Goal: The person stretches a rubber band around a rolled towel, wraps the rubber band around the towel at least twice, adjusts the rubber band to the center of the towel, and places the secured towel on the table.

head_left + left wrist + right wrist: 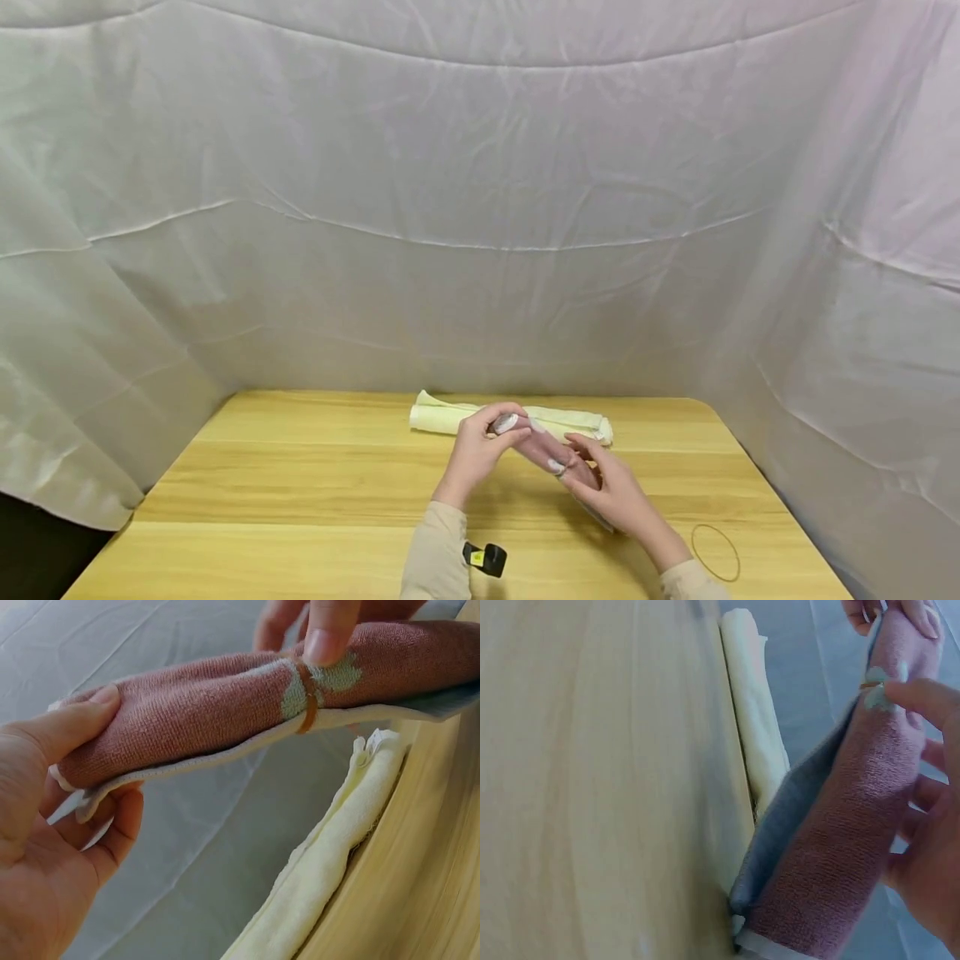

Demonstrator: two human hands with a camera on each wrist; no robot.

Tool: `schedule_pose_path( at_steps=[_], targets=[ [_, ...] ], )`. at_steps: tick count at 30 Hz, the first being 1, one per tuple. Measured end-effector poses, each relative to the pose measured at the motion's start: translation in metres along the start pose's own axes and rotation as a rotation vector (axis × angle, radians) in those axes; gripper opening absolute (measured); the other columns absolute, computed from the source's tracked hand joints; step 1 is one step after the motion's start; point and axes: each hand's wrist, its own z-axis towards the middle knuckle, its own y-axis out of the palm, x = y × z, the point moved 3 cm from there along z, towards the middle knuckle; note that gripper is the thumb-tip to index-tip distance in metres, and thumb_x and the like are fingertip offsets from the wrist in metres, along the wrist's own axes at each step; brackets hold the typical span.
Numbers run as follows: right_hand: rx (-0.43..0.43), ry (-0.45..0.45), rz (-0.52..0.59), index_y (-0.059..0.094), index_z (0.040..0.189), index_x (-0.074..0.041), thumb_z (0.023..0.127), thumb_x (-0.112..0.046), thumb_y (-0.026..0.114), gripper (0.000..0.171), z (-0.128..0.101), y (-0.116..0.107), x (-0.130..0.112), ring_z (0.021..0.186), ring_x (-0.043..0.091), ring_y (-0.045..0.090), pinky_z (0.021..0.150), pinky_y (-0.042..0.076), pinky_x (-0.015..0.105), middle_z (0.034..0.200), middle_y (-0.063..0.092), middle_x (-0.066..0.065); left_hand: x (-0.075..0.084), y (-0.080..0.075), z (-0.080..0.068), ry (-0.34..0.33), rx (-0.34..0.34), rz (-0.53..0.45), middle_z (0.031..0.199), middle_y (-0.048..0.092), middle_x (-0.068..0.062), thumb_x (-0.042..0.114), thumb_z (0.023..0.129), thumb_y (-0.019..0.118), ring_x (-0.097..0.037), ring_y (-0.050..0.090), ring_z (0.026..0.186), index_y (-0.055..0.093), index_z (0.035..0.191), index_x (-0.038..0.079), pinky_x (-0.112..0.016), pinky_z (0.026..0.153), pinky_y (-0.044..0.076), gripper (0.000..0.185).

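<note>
We see a wooden table (300,492) bearing a rolled cream towel (450,417); above it our left hand (472,454) and right hand (618,496) each grip 1 end of a rolled pink towel (547,450), its rubber band (306,697) around the middle

Wood table (300,492): cream towel roll (450,419), rubber band (716,552).

I am sitting at a light wooden table (300,483) with a pale grain running side to side and rounded far corners. Wrinkled white fabric sheeting (480,208) is hanging behind it and along both sides, closing off the room. Soft, even light is falling over everything
</note>
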Motion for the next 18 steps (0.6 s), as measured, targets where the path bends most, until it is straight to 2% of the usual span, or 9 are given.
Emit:
schedule_pose_path(
  at_steps=[3, 6, 12, 18],
  targets=[
    [-0.021, 0.029, -0.037, 0.057, 0.131, -0.013, 0.084, -0.023, 0.076, 0.052, -0.0013, 0.0014, 0.0005, 0.089, 0.007, 0.062, 0.071, 0.051, 0.022, 0.11, 0.07, 0.006, 0.0005, 0.0014, 0.0001, 0.017, -0.015, 0.026, 0.106, 0.073, -0.004, 0.019, 0.083, 0.076, -0.007, 0.061, 0.095, 0.071, 0.104, 0.017, -0.024, 0.076, 0.053, 0.021],
    [0.023, 0.027, -0.084, 0.061, 0.123, -0.013, 0.08, -0.019, 0.079, 0.047, -0.002, 0.0025, 0.0009, 0.086, 0.007, 0.061, 0.071, 0.05, 0.024, 0.104, 0.071, 0.003, 0.0, 0.0028, 0.0006, 0.033, -0.015, 0.077, 0.109, 0.071, -0.003, 0.024, 0.084, 0.076, -0.011, 0.061, 0.097, 0.071, 0.107, 0.017, -0.024, 0.077, 0.053, 0.025],
    [0.135, -0.09, -0.202, 0.063, 0.115, -0.012, 0.072, -0.009, 0.084, 0.048, -0.0021, 0.0045, 0.0001, 0.089, 0.012, 0.064, 0.075, 0.055, 0.032, 0.101, 0.07, 0.002, -0.0021, 0.0058, -0.0002, -0.002, -0.045, 0.244, 0.118, 0.066, -0.003, 0.035, 0.085, 0.074, -0.019, 0.063, 0.106, 0.068, 0.115, 0.019, -0.032, 0.091, 0.053, 0.035],
    [0.198, -0.206, -0.3, 0.063, 0.109, -0.011, 0.066, -0.007, 0.087, 0.05, -0.0021, 0.0043, -0.0022, 0.087, 0.013, 0.063, 0.075, 0.056, 0.035, 0.098, 0.067, 0.001, -0.0035, 0.0079, -0.0026, -0.068, -0.15, 0.381, 0.121, 0.067, -0.003, 0.042, 0.084, 0.073, -0.021, 0.062, 0.114, 0.067, 0.121, 0.019, -0.043, 0.101, 0.048, 0.044]
  ],
)
